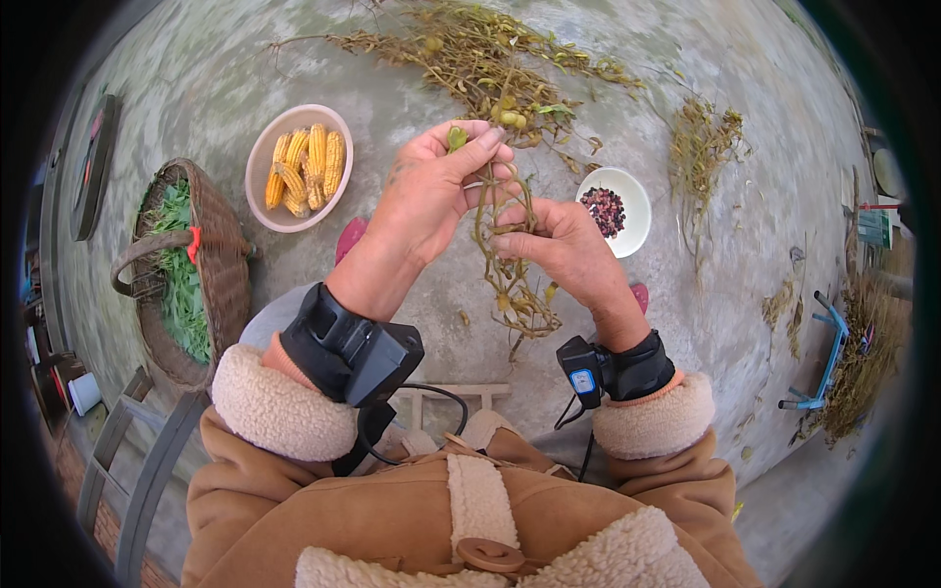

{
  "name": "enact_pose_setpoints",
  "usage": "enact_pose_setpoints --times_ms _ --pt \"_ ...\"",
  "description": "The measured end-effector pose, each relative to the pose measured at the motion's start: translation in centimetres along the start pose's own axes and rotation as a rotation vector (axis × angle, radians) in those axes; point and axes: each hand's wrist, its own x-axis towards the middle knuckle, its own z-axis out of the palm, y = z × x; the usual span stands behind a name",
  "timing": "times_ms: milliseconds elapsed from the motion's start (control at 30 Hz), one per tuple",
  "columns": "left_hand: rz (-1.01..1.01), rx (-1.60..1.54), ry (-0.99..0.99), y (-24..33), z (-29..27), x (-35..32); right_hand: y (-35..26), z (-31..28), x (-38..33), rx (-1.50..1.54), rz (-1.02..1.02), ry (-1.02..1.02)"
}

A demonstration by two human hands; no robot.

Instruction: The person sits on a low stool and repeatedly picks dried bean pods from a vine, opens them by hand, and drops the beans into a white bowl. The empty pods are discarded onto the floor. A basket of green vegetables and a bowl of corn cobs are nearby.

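Note:
A dried bean plant stalk [510,299] with brown, twisted stems and pods hangs between my hands above the floor. My left hand [421,191] is closed round its upper end, and a small green leaf or pod [457,138] sticks out by the thumb. Lower down, my right hand [564,245] pinches the stems between thumb and fingers. Whether a single pod lies in that pinch is too small to tell. Just right of my right hand, a white bowl [637,211] holds dark red and purple beans [603,211].
Behind my hands lies a heap of dried bean plants [480,64], with a smaller bunch [701,147] at the right. A pink basin [257,186] of corn cobs [312,167] and a wicker basket [221,265] of green leaves stand left. A blue metal frame [831,353] is far right.

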Motion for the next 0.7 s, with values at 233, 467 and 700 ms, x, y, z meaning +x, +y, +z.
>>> enact_pose_setpoints --times_ms 233,467,700 --pt "0.014 -0.03 0.011 0.3 0.0 0.1 -0.4 -0.1 -0.1 0.073 0.003 0.015" --pt "0.01 0.076 0.012 0.4 0.4 -0.2 -0.7 -0.1 -0.3 0.122 -0.036 0.114" --pt "0.024 0.309 -0.122 -0.8 1.1 -1.0 -1.1 -1.5 0.2 0.348 -0.075 0.294"
